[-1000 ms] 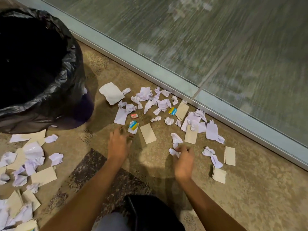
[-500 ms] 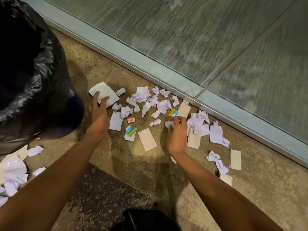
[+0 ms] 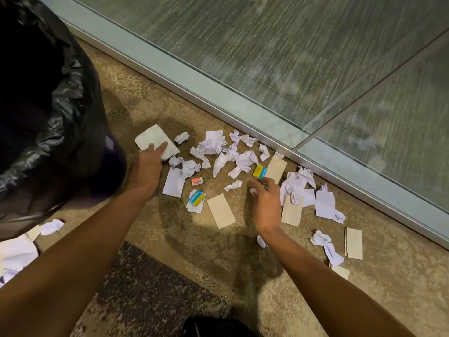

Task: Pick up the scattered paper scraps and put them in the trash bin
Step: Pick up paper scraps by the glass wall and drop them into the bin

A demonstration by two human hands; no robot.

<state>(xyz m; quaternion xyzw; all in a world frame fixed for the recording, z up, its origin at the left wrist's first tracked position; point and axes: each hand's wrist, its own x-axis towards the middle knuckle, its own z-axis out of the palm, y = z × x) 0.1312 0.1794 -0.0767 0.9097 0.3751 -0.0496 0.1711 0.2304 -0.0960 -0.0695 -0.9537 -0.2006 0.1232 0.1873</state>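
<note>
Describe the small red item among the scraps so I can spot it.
From the black trash bin, look right past the left hand to a flat white sheet. The small red-and-white packet lies just right of it. Nothing else on the floor is red.

Left hand (image 3: pixel 148 166) touching folded white paper (image 3: pixel 155 139), right hand (image 3: pixel 266 203) among scattered scraps (image 3: pixel 245 161), black-lined bin (image 3: pixel 48 117) at left

Mottled tan carpet (image 3: pixel 170 239) meets a metal-framed glass wall (image 3: pixel 291 57).
</note>
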